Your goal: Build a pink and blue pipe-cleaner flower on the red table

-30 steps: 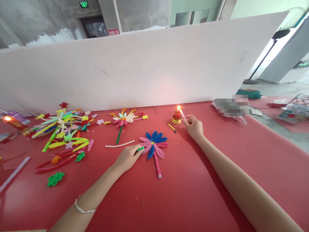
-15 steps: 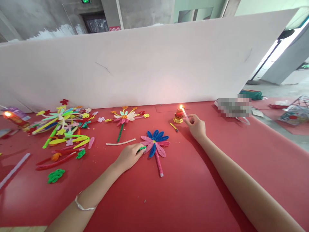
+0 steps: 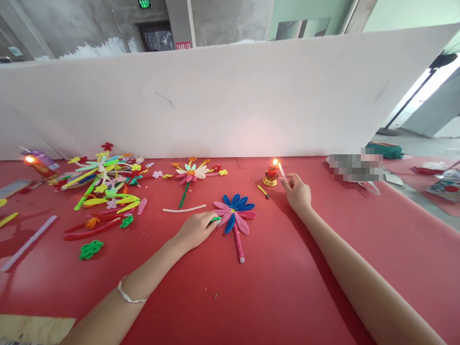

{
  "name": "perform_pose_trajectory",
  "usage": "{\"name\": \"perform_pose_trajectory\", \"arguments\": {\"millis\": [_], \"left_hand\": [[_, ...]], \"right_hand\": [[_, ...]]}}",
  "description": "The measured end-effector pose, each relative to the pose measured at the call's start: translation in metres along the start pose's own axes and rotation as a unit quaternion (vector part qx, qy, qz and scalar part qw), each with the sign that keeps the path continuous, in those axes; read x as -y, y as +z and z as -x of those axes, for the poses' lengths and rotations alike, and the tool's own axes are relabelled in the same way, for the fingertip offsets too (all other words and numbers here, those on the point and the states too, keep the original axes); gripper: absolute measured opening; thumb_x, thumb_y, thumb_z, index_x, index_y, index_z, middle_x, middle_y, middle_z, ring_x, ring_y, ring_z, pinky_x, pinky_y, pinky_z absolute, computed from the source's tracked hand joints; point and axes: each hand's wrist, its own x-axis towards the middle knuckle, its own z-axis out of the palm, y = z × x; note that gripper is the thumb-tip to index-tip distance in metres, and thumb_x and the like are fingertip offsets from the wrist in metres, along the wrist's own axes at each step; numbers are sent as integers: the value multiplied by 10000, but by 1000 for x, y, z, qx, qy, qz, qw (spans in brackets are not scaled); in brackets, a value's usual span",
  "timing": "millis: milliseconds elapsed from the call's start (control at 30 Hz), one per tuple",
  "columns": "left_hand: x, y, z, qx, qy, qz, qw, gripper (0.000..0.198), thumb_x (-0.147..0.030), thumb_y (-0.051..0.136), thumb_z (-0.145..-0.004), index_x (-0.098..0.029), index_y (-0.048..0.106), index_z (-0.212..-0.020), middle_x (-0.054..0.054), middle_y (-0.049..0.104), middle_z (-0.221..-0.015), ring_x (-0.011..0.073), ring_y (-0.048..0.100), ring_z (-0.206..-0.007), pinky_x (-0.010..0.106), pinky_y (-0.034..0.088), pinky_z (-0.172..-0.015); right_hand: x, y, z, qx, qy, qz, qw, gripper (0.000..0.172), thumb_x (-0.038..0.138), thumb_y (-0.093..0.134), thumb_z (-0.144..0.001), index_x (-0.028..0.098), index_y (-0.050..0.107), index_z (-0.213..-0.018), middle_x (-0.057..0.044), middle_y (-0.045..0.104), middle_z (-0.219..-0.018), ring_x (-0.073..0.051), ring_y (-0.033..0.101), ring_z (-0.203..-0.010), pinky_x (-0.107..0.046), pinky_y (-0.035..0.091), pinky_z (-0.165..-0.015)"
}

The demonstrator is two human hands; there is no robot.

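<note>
My right hand [image 3: 298, 194] pinches a pale glue stick [image 3: 281, 170], its tip at the flame of a small red candle [image 3: 272, 171] in a gold holder. My left hand [image 3: 196, 231] rests low over the red table, fingers closed on a small green pipe-cleaner piece [image 3: 214, 219], mostly hidden by the fingers. Just beside those fingertips lies a pipe-cleaner flower [image 3: 240, 206] with blue and pink petals and a pink stem. A short yellow stick with a dark tip [image 3: 263, 191] lies in front of the candle.
Behind the hands lie a white pipe cleaner [image 3: 184, 209] and a multicoloured flower [image 3: 192, 173] with a green stem. Pipe-cleaner pieces [image 3: 104, 177] are heaped at left, near a second lit candle [image 3: 39, 167]. A white panel [image 3: 230, 100] stands along the table's back.
The view has shifted slightly left, so everything sits further right in the picture. Both hands keep their holds, and the glue stick stays at the flame.
</note>
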Motion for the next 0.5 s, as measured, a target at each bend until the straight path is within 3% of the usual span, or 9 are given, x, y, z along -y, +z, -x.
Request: {"name": "perform_pose_trajectory", "arguments": {"millis": [267, 500], "left_hand": [[-1, -1, 0, 6, 0, -13, 1000, 209, -248, 430, -884, -194, 617, -960, 57, 663, -885, 186, 614, -832, 270, 440, -706], [0, 0, 0, 6, -2, -18, 1000, 214, -255, 426, -884, -189, 616, -956, 60, 664, -889, 193, 615, -829, 276, 440, -701]], "right_hand": [[1, 0, 1, 9, 14, -6, 1000, 346, 441, 350, -840, 223, 580, -978, -40, 625, -730, -178, 511, -615, -258, 312, -556], [3, -1, 0, 21, 14, 3, 1000, 294, 408, 386, -815, 216, 587, -911, -28, 603, -653, -176, 501, -587, -254, 310, -554]]}}
